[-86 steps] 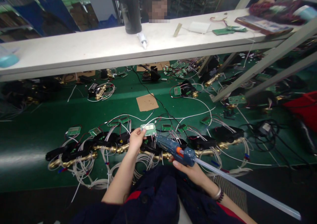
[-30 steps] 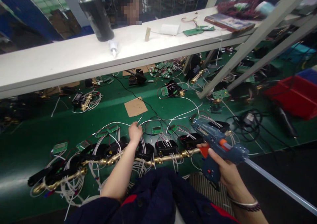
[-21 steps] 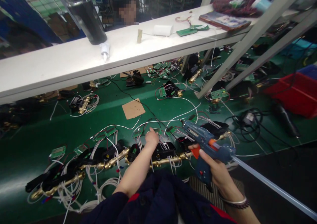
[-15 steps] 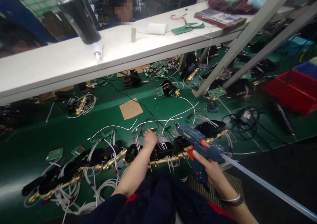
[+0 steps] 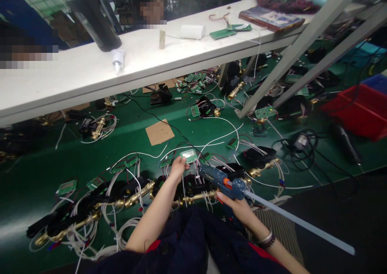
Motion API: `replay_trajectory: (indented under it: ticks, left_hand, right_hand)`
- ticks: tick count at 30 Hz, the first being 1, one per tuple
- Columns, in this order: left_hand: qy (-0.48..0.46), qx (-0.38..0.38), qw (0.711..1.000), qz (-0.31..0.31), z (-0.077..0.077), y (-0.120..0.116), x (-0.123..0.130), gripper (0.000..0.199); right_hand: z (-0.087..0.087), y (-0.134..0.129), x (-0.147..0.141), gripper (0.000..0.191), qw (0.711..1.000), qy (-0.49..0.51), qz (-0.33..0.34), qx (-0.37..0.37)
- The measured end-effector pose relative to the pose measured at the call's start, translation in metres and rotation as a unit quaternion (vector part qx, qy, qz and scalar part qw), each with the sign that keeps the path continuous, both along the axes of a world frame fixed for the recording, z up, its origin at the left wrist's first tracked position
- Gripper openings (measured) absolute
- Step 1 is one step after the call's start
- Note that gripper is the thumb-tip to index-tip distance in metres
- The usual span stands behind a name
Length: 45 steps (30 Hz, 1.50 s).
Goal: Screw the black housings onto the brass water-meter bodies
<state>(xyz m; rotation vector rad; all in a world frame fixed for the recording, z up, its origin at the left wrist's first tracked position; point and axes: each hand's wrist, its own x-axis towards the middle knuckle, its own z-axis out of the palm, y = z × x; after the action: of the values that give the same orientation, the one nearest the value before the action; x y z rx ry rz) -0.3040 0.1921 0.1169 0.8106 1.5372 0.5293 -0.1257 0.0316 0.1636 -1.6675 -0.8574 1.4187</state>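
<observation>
Between the fingers of my left hand [image 5: 179, 168] is a small green circuit board [image 5: 189, 156] with a pale display, held by its left edge. My right hand [image 5: 234, 204] grips a dark blue hot glue gun [image 5: 216, 177], its nozzle pointing left, close to the board. A long translucent glue stick [image 5: 299, 220] sticks out of the gun's back. Below both hands lies a black housing [image 5: 198, 185] on a brass pipe fitting [image 5: 196, 197], with white wires running from it. More such housings with boards stand in a row to either side.
A white shelf [image 5: 145, 62] crosses above the green bench, bearing a black bottle [image 5: 93, 21] and a white tube [image 5: 117, 60]. A cardboard piece [image 5: 159, 132] lies mid-bench. At right are a red bin [image 5: 356, 108], coiled black cable [image 5: 302, 145] and a metal post [image 5: 296, 52]. People sit opposite.
My left hand has lifted the circuit board so its display faces up. My right hand has brought the glue gun left and slightly down, nearer the board.
</observation>
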Motion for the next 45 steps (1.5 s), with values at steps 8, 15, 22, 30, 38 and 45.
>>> replay_trajectory:
  ticks: [8,15,22,30,38,45]
  left_hand:
    - [-0.041,0.005,0.999,0.012,0.01,-0.005,-0.004,0.019]
    - [-0.054,0.004,0.998,0.012,0.012,-0.006,-0.005,0.017]
    - [-0.062,0.002,0.998,0.022,0.01,-0.007,-0.008,0.017]
    - [-0.069,0.0,0.997,0.032,0.007,-0.008,-0.01,0.017]
    - [-0.077,-0.002,0.996,0.038,0.007,-0.008,-0.01,0.017]
    - [-0.083,-0.004,0.996,0.041,0.009,-0.009,-0.013,0.016]
  right_hand:
    - [0.0,0.006,-0.007,0.042,1.0,-0.001,0.021,0.02]
    - [-0.003,0.009,-0.01,0.048,0.999,-0.016,0.009,0.026]
    - [-0.001,0.01,-0.011,0.049,0.999,-0.021,0.002,0.025]
    - [0.002,0.01,-0.012,0.049,0.999,-0.019,0.009,0.028]
    - [-0.002,0.008,-0.008,0.043,0.999,-0.014,0.018,0.029]
    - [-0.006,0.003,-0.001,0.039,0.999,0.004,0.03,0.035]
